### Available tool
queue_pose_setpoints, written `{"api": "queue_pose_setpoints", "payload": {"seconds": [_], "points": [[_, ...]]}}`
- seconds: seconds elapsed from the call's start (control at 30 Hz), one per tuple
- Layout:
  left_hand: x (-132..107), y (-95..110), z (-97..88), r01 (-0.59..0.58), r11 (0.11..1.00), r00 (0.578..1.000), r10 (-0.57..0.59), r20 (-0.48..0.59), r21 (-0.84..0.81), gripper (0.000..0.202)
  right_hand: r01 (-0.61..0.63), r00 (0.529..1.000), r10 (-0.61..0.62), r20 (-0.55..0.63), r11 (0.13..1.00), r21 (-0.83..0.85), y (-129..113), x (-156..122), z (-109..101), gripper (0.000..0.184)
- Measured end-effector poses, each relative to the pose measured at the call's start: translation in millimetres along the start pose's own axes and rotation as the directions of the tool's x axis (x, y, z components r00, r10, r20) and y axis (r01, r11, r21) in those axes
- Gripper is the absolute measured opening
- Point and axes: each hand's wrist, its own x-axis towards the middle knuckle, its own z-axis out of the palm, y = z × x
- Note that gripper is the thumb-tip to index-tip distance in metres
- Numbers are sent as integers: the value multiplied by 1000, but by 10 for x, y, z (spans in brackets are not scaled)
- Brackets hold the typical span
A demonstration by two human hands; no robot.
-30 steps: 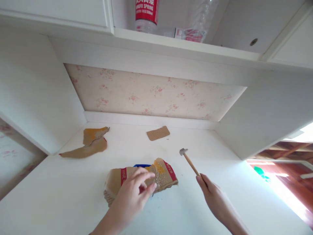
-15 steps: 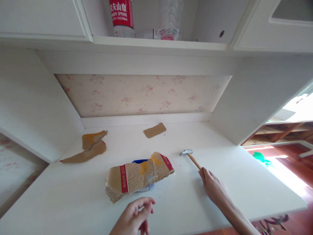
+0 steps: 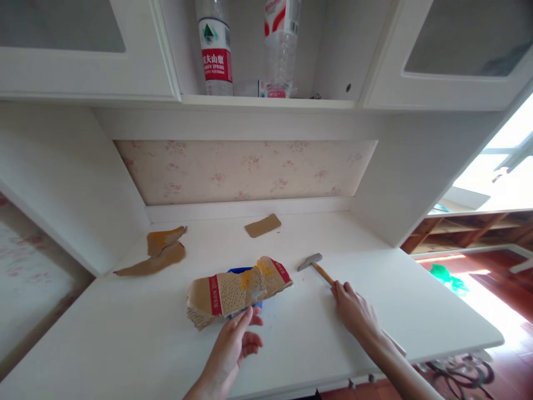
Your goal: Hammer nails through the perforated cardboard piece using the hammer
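Note:
A torn, perforated piece of cardboard (image 3: 233, 290) with red stripes and yellow patches lies on the white desk (image 3: 125, 333), covering a blue object (image 3: 244, 271). My left hand (image 3: 238, 345) is just in front of it, palm up, fingers loosely apart, the index fingertip at the cardboard's front edge; it holds nothing. My right hand (image 3: 353, 312) lies closed over the wooden handle of a small hammer (image 3: 313, 263). The hammer's metal head rests on the desk to the right of the cardboard.
Two torn cardboard scraps (image 3: 160, 253) lie at the back left and a small perforated piece (image 3: 262, 225) near the back wall. Plastic bottles (image 3: 215, 50) stand on the shelf above. The desk's right edge (image 3: 478, 333) drops to a red floor.
My left hand left the top of the cardboard, drew back, then came forward to its front edge. The hammer came down from its raised tilt onto the desk. The view pulled back.

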Motion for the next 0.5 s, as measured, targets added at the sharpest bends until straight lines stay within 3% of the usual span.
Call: {"api": "queue_pose_setpoints", "payload": {"seconds": [0.17,0.37,0.43,0.5], "points": [[96,-18,50,26,997,1000,-26,-4,-79,39,6,996,-10,-85,999,-40,-8,-12,-49,26],[95,-67,31,54,998,998,-53,13,-45,49,-25,986,20,-166,999,-27,-28,-115,-77,30],[83,-79,-35,53,998,999,-53,2,-27,50,-5,975,26,-221,995,97,-77,-144,-105,33],[81,-78,-106,40,999,999,-40,-33,-17,49,24,975,63,-212,922,387,-169,-146,-146,33]]}}
